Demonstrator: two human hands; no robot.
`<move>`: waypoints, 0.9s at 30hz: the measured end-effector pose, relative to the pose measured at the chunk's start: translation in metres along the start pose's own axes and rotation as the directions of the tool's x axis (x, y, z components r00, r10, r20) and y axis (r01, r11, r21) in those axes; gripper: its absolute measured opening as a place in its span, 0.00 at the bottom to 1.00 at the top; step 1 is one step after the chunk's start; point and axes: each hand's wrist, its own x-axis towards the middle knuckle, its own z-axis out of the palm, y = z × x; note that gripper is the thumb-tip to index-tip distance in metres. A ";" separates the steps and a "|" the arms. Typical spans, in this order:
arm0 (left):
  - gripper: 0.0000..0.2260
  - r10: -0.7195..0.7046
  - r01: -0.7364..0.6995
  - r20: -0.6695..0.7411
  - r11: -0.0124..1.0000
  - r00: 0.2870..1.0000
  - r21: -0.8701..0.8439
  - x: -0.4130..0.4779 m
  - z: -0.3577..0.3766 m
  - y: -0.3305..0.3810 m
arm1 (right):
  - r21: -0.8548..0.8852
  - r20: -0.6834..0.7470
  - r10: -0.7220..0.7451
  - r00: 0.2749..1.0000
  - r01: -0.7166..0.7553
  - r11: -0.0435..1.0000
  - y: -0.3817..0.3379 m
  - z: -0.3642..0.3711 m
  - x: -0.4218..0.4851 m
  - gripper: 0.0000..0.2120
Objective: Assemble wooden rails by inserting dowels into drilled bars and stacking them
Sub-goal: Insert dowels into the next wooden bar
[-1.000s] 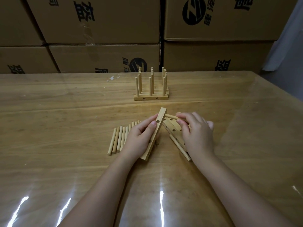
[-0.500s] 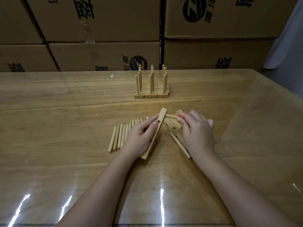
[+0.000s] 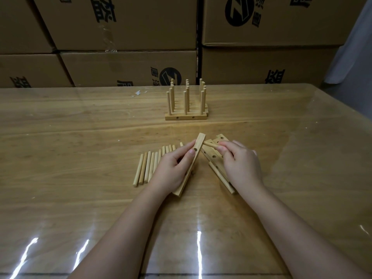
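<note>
My left hand (image 3: 172,168) grips a drilled wooden bar (image 3: 198,145), tilted on its long edge, near end on the table. My right hand (image 3: 240,165) pinches a dowel (image 3: 209,144) whose tip touches the bar's upper right face. Under my right hand lie more drilled bars (image 3: 213,156), partly hidden. A row of several loose dowels (image 3: 148,166) lies just left of my left hand. Farther back stand finished rails (image 3: 186,115) with upright dowels, stacked one behind another.
The wooden table (image 3: 80,194) has a glossy transparent cover with light glare near the front edge. Stacked cardboard boxes (image 3: 124,63) form a wall behind the table. A pale curtain (image 3: 354,47) hangs at the far right.
My right hand has brought the dowel's tip up against the bar's upper end. My left hand keeps the bar in about the same place.
</note>
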 end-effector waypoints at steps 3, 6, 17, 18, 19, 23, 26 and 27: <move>0.16 0.011 -0.011 -0.014 1.000 1.000 0.002 0.001 0.001 -0.001 | 0.025 -0.022 -0.019 1.000 0.020 0.999 -0.002 0.001 0.000 0.11; 0.16 0.038 -0.036 -0.047 0.998 0.998 0.045 0.001 0.003 -0.001 | -0.024 -0.033 -0.059 0.998 0.058 0.998 -0.003 0.002 0.001 0.11; 0.23 0.007 -0.001 0.068 0.996 0.998 -0.085 -0.001 -0.005 0.004 | -0.359 -0.047 -0.269 0.962 0.235 0.904 -0.005 0.002 -0.004 0.04; 0.24 0.004 0.003 0.076 0.996 0.997 -0.090 -0.001 -0.005 0.005 | -0.338 -0.050 -0.277 0.960 0.245 0.909 -0.006 0.003 -0.005 0.04; 0.25 0.001 0.008 0.079 0.994 0.997 -0.108 -0.001 -0.005 0.006 | -0.314 -0.051 -0.280 0.959 0.251 0.916 -0.007 0.003 -0.005 0.04; 0.26 -0.026 0.042 0.096 0.984 0.995 -0.171 -0.001 -0.006 0.010 | -0.279 -0.008 -0.251 0.968 0.239 0.930 -0.008 0.000 -0.006 0.09; 0.27 -0.029 0.051 0.114 0.980 0.993 -0.193 -0.001 -0.006 0.008 | -0.270 0.015 -0.229 0.973 0.225 0.936 -0.005 -0.001 -0.005 0.11; 0.27 -0.029 0.051 0.117 0.979 0.993 -0.197 -0.001 -0.006 0.007 | -0.260 0.017 -0.224 0.974 0.221 0.940 -0.004 -0.001 -0.006 0.11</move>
